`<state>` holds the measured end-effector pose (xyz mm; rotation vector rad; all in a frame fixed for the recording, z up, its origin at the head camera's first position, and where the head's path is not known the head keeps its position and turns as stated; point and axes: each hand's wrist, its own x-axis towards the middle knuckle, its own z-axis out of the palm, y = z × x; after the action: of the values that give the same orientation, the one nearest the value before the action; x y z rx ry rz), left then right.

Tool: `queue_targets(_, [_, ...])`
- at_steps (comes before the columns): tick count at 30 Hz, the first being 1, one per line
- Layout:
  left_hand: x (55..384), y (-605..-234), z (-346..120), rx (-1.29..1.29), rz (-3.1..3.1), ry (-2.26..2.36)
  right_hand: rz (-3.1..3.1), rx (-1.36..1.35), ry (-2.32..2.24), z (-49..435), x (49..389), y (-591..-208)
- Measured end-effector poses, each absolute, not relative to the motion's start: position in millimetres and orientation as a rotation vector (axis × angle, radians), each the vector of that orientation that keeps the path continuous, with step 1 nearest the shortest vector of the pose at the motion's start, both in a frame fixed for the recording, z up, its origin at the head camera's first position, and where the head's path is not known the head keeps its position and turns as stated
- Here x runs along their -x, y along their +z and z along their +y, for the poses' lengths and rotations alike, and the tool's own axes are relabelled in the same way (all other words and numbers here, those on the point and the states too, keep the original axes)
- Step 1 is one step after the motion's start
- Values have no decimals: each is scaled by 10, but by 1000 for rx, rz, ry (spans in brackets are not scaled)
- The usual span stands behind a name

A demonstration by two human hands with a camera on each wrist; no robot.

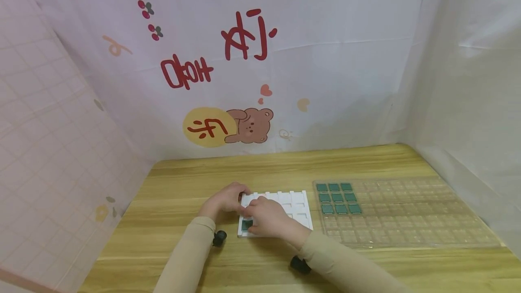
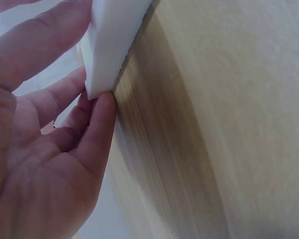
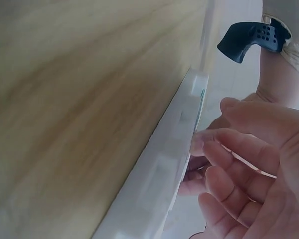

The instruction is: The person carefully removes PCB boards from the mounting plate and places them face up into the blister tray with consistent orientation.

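A white tray (image 1: pixel 299 200) with rectangular recesses lies on the wooden table. My left hand (image 1: pixel 226 199) holds its far left corner; in the left wrist view the thumb (image 2: pixel 45 40) lies along one side and the other fingertips meet at the corner. Over the tray's left half is my right hand (image 1: pixel 270 217), its bent fingertips touching down close to the left fingers. In the right wrist view its thumb (image 3: pixel 261 117) stands apart from the fingers, and nothing shows between them. One green square chip (image 1: pixel 247 225) sits in the near left recess. The recesses beneath my right hand are hidden.
To the right lies a clear plastic tray (image 1: pixel 407 225) with many small pockets; several green chips (image 1: pixel 336 197) fill its left part. Wrist camera mounts (image 1: pixel 220 238) hang below both sleeves. Printed white cloth (image 1: pixel 346 58) encloses the table's back and sides.
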<state>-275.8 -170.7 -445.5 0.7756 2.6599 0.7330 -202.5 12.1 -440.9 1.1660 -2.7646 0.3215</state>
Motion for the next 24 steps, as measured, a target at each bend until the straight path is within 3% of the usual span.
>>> queue_targets(24, [2755, -4462, -1717, -803, 2658, 724, -2770, -1089, -2, -34, 1983, -4437])
